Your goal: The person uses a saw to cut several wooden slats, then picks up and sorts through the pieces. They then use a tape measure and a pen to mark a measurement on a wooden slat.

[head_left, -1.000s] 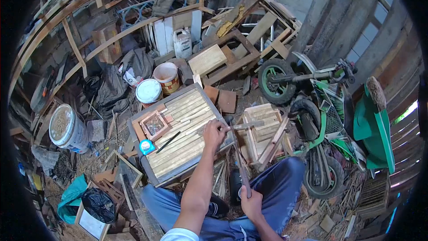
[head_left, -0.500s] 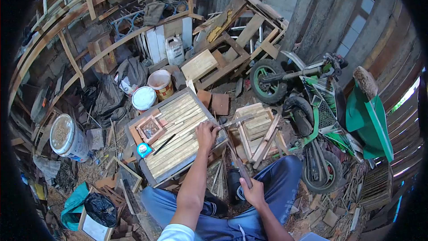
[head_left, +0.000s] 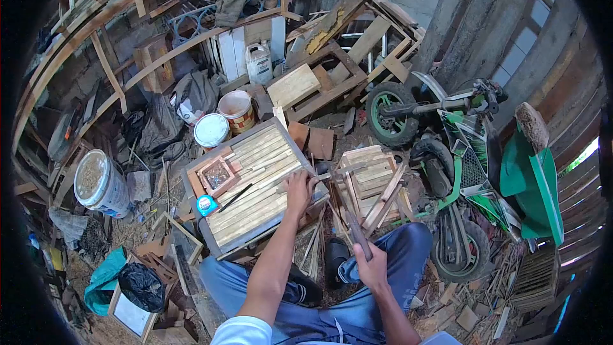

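My left hand point(head_left: 299, 191) rests at the right edge of a slatted wooden board point(head_left: 255, 172), its fingers closed on a thin strip of wood point(head_left: 324, 176) that sticks out past the edge. My right hand point(head_left: 371, 266) is wrapped round the dark handle of a long, narrow tool point(head_left: 359, 236); its blade points up and away, close to the strip. Exactly what kind of tool it is cannot be made out. On the board lie a black pencil-like stick point(head_left: 235, 198), a blue tape measure point(head_left: 206, 205) and a small wooden box point(head_left: 216, 175) with small bits inside.
Stacked wooden frames point(head_left: 370, 179) lie right of the board. Beyond are a small green motorbike point(head_left: 456, 153) and a green wheelbarrow point(head_left: 530, 172). Buckets point(head_left: 211, 130) stand behind the board, another bucket point(head_left: 102, 182) at the left. Wood scraps cover the floor.
The view has shifted slightly. The tool in my right hand has tilted and its handle sits a little higher and further right. My left hand stays at the board's edge.
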